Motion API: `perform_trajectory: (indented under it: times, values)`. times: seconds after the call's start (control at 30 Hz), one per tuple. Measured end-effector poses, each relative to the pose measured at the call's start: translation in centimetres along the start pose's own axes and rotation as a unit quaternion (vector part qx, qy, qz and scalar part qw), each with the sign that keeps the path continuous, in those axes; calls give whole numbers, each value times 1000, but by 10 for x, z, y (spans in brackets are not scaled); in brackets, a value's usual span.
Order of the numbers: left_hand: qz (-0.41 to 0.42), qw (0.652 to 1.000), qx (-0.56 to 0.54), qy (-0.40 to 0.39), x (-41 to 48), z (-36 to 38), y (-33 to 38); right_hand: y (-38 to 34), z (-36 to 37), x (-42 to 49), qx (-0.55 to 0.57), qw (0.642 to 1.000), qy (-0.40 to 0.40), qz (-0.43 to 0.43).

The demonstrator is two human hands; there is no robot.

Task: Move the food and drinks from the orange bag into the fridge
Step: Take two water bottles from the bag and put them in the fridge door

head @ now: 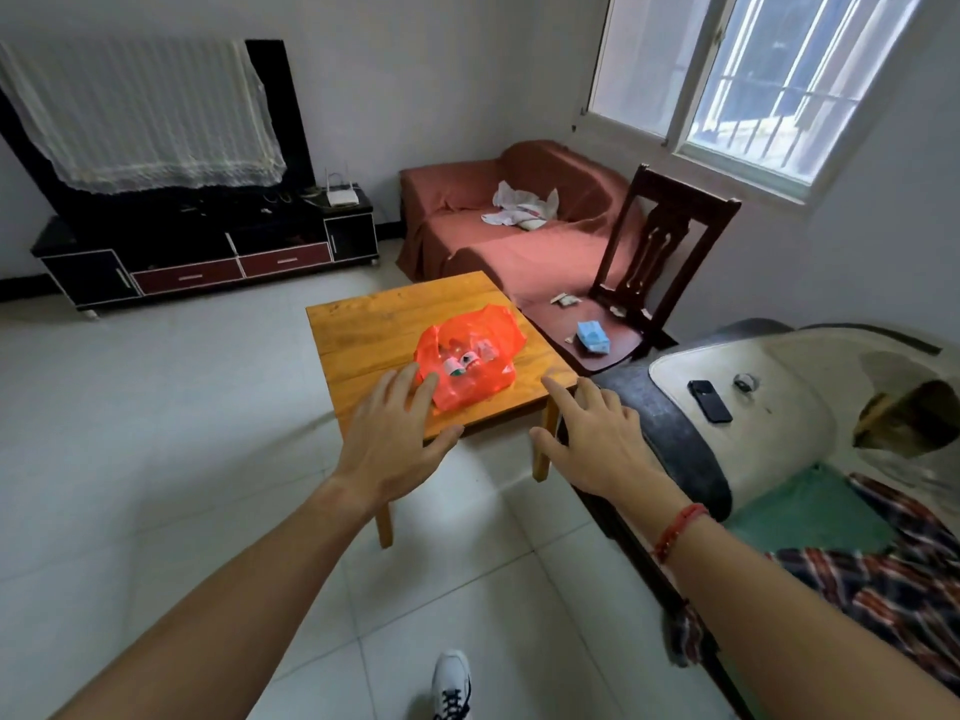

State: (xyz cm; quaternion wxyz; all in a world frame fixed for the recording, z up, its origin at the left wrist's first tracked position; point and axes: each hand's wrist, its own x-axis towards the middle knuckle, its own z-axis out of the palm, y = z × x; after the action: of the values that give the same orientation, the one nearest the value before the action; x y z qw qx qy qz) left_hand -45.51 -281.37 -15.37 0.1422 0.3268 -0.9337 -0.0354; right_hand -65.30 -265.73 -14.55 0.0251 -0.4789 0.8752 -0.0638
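An orange plastic bag lies on a small wooden table in the middle of the room. Through its thin plastic I see several small bottles with white labels. My left hand is stretched out, fingers apart, its fingertips at the bag's near left corner. My right hand is also spread, holding nothing, hovering at the table's near right corner, beside the bag. No fridge is in view.
A dark wooden chair with a blue pack stands right of the table. A red-covered sofa sits behind it. A TV stand lines the far wall. On my right is a white-and-black surface carrying a phone. The floor is pale tile.
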Motion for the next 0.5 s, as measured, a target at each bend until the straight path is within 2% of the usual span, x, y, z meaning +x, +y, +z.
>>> perform_trajectory:
  times: [0.5]
  values:
    - [-25,997,-43,-61,201,87,-71,8,30,225,-38,998,-49,-7]
